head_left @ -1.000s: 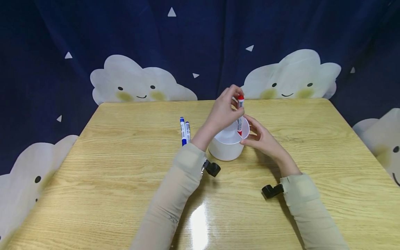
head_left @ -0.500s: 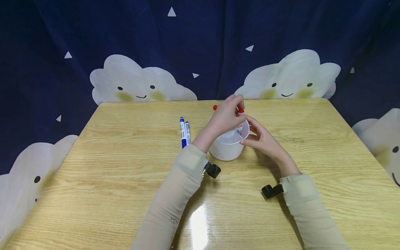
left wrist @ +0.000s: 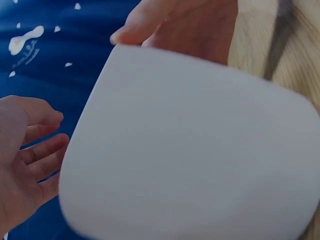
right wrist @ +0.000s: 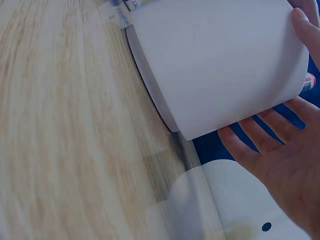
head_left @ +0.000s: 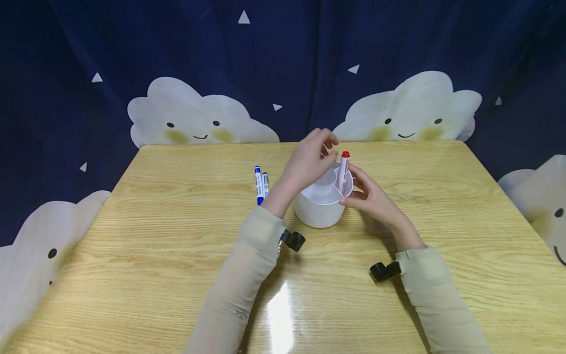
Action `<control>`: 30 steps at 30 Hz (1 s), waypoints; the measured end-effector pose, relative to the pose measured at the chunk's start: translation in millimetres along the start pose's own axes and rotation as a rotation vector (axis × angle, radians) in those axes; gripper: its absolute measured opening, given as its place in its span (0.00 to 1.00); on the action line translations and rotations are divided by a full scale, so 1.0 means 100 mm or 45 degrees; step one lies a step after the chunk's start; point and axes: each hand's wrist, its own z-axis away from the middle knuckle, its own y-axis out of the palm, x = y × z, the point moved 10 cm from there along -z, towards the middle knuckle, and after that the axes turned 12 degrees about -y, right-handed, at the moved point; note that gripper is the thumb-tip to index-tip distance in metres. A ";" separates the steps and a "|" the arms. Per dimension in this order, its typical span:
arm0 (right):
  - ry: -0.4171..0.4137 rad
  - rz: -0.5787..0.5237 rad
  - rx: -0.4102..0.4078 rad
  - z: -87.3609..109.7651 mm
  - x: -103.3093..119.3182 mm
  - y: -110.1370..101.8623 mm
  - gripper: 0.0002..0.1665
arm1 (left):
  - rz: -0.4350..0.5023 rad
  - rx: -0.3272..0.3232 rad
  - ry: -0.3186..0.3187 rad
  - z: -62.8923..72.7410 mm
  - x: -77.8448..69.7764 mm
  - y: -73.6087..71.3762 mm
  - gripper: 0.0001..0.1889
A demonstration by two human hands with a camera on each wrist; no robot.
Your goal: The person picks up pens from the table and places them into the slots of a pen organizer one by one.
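Note:
A white round pen holder (head_left: pixel 319 214) with inner dividers stands on the table in the head view. In its right-hand compartment a white marker with a red cap (head_left: pixel 344 172) leans upright; its top also shows past the rim in the right wrist view (right wrist: pixel 308 82). My left hand (head_left: pixel 309 158) hovers over the holder's left side, fingers loosely bent, apart from the marker and holding nothing. My right hand (head_left: pixel 370 195) grips the holder's right side, thumb at the near rim and fingers along the wall. The left hand hides the holder's far left part.
Two white markers with blue ends, one nearer left (head_left: pixel 258 186) and one beside it (head_left: pixel 265 183), lie left of the holder, partly behind the left wrist. The wooden table (head_left: pixel 155 236) ends at a dark blue curtain (head_left: pixel 292 59) with cloud prints.
My left hand lowered the red-capped marker into the holder's right compartment, let go of it and drew back up and left. The right hand has stayed on the holder.

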 end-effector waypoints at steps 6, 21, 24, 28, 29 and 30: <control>0.009 -0.004 -0.019 0.00 0.01 0.00 0.47 | 0.106 -0.185 -0.013 0.06 0.23 -0.29 0.09; 0.024 -0.001 -0.025 0.00 0.00 -0.03 0.47 | 0.093 -0.351 -0.312 0.22 1.09 -0.60 0.10; 0.026 0.007 -0.025 0.00 0.00 -0.03 0.47 | 0.051 -0.339 -0.409 0.24 1.29 -0.56 0.11; 0.037 0.014 -0.021 0.00 -0.02 -0.03 0.47 | 0.013 -0.312 -0.527 0.27 1.54 -0.51 0.15; 0.041 0.013 -0.021 0.01 -0.02 -0.02 0.47 | -0.006 -0.308 -0.548 0.28 1.59 -0.49 0.16; 0.038 0.011 -0.020 0.01 -0.02 -0.02 0.47 | -0.020 -0.301 -0.571 0.29 1.64 -0.47 0.17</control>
